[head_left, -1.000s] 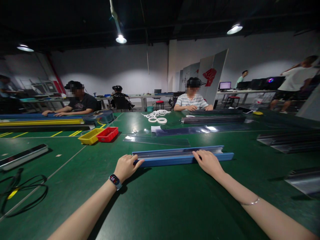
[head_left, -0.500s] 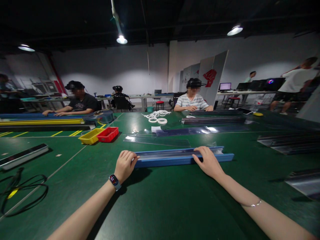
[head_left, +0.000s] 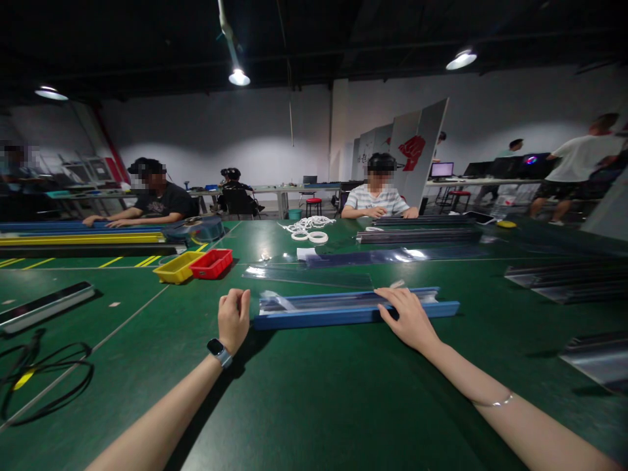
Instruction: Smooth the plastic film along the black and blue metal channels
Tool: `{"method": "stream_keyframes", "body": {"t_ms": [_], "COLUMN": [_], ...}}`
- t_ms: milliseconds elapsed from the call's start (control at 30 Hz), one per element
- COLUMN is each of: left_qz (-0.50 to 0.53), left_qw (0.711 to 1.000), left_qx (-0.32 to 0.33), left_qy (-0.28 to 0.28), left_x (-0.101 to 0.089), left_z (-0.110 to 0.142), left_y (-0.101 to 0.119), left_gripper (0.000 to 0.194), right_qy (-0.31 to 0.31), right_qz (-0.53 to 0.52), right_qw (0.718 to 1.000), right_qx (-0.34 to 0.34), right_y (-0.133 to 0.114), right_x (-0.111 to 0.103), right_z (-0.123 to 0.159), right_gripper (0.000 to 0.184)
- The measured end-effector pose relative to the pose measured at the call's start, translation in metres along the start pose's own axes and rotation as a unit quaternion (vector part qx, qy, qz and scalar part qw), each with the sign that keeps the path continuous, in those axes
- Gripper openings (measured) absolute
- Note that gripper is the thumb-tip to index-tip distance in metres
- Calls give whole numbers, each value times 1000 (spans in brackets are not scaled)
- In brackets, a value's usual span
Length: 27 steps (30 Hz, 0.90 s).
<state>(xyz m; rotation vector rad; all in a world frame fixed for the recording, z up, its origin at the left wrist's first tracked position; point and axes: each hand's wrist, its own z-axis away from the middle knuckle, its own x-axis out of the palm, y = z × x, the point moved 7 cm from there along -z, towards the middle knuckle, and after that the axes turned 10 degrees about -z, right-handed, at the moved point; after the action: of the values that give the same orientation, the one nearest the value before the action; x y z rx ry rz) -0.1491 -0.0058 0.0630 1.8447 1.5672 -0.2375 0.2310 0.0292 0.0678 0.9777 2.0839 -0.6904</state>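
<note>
A long blue rail (head_left: 338,317) with a grey channel lies crosswise on the green table (head_left: 314,399) in front of me. My left hand (head_left: 233,318) is curled into a fist just off the rail's left end, and I cannot see what its fingers hold. A loose bit of clear film (head_left: 275,299) stands up in the channel close to that hand. My right hand (head_left: 406,316) lies flat on the rail towards its right end, fingers stretched over the top and thumb on the near side.
A clear sheet (head_left: 314,276) lies behind the rail. Yellow (head_left: 177,267) and red (head_left: 212,263) bins sit at the back left, white tape rings (head_left: 309,229) beyond. Dark rails (head_left: 569,278) lie at the right, a black cable (head_left: 44,373) at the left. Other people sit across the table.
My left hand has slid off the rail's left end and turned into a fist. A bit of clear film now stands up in the channel. My right hand has stayed on the rail.
</note>
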Motion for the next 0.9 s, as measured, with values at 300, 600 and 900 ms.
{"method": "stream_keyframes", "body": {"t_ms": [300, 600, 900], "left_qz": [-8, -34, -38], "left_qw": [999, 984, 980], "left_qx": [-23, 143, 189], "left_qy": [40, 103, 51], "left_x": [0, -11, -8], "left_z": [-2, 7, 9], "left_y": [-11, 22, 37], "left_gripper": [17, 9, 13], "right_qy": [88, 291, 228], "right_qz": [9, 49, 68], "right_qw": [996, 954, 971], "right_qx": [-25, 61, 31], "right_y": [0, 34, 34], "right_x": [-9, -41, -36], "right_z": [2, 14, 11], "right_gripper": [27, 40, 33]}}
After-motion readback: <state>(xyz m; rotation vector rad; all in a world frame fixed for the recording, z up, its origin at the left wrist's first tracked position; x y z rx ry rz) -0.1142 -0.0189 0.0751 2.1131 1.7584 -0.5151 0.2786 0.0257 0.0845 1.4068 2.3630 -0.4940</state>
